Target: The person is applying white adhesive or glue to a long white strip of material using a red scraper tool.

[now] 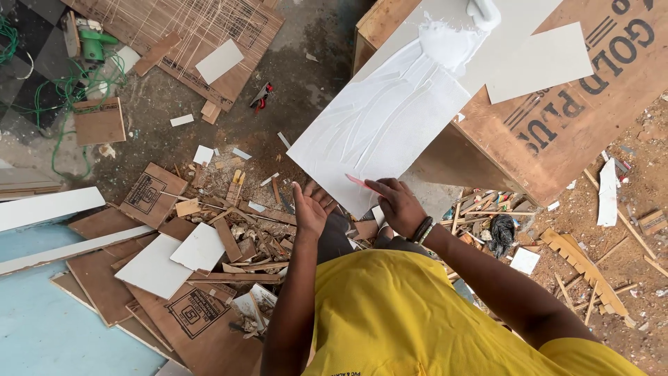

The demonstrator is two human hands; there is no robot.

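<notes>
A white laminate sheet (379, 125) juts over the near edge of a plywood worktable (557, 132). White glue (449, 42) lies in a blob at its far end and in spread streaks down its length. My right hand (396, 203) pinches a small red scraper (359, 182) against the sheet's near corner. My left hand (311, 207) has its fingers spread and props the sheet's near edge from below. A white glue container (483, 12) is at the top, partly cut off.
Another white sheet (539, 61) lies on the table. The floor to the left holds plywood offcuts (149, 196), white laminate pieces (154, 264) and wood scraps. A green power tool (94, 43) with green cable sits far left. Wood strips (581, 264) litter the right.
</notes>
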